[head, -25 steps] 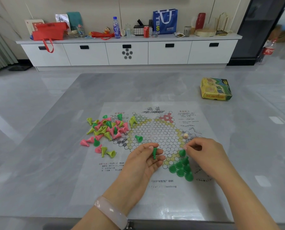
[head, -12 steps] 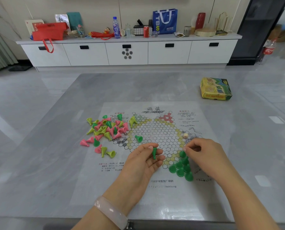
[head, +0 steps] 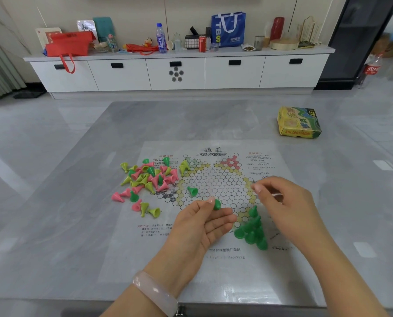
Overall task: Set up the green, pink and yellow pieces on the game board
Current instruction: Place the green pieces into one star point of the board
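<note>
A printed paper game board (head: pixel 218 179) lies flat on the grey table (head: pixel 53 225). Several green cone pieces (head: pixel 251 229) stand together on its near right corner. One more green piece (head: pixel 192 191) lies loose on the board's left part. A mixed pile of green, pink and yellow pieces (head: pixel 149 175) sits at the board's left edge. My left hand (head: pixel 197 227) pinches a green piece (head: pixel 216 204) between thumb and fingertips, palm up, above the board. My right hand (head: pixel 284 202) hovers above and to the right of the standing group, fingers loosely curled, holding nothing.
A yellow and green game box (head: pixel 299 122) sits on the table at the far right. A white cabinet (head: pixel 177 72) with bags, bottles and cans on top runs along the back wall.
My right hand has lifted off the topmost standing green piece and drawn up and right. My left hand still holds its green piece in about the same spot.
</note>
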Motion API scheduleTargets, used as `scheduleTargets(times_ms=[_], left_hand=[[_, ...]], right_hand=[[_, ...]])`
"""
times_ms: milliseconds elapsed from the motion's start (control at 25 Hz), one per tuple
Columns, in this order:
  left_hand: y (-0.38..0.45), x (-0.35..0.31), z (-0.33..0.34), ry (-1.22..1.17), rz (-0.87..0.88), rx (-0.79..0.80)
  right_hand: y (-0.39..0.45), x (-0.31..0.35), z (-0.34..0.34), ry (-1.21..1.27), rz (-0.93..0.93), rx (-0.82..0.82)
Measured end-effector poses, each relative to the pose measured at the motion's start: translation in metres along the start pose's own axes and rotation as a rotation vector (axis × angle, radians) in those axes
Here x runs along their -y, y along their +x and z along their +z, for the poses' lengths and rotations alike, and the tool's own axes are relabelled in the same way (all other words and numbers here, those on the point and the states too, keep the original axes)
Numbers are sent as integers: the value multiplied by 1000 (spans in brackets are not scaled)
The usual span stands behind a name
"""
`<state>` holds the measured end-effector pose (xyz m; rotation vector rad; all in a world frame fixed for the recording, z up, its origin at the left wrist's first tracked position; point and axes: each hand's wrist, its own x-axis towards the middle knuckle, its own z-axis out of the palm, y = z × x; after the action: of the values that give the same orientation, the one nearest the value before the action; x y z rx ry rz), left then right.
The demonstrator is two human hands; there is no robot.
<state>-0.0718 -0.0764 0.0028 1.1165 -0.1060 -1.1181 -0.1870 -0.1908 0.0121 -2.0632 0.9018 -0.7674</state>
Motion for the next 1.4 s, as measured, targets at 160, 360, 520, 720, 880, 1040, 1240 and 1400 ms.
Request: scheduleTargets(times_ms=[160, 360, 520, 720, 880, 1040, 1240, 1400], left_hand=[[1, 2, -1, 63, 8, 15], [2, 5, 0, 104, 32, 45], [2, 6, 0, 195, 72, 20], [13, -26, -24, 987, 425, -210], [42, -44, -38, 1813, 631, -94], [63, -47, -35, 2221, 733, 96], [72, -59, -45, 2224, 767, 151], [68, -75, -42, 1986, 648, 130]], right_hand=[[-6, 11, 10, -1, -198, 203], [-7, 11, 18, 18, -251, 250], [-7, 12, 20, 1, -260, 203], [0, 13, 6, 128, -145, 55], [3, 16, 7, 148, -120, 20], [4, 20, 11, 136, -133, 49], [5, 19, 8, 133, -128, 37], [4, 19, 6, 147, -115, 22]])
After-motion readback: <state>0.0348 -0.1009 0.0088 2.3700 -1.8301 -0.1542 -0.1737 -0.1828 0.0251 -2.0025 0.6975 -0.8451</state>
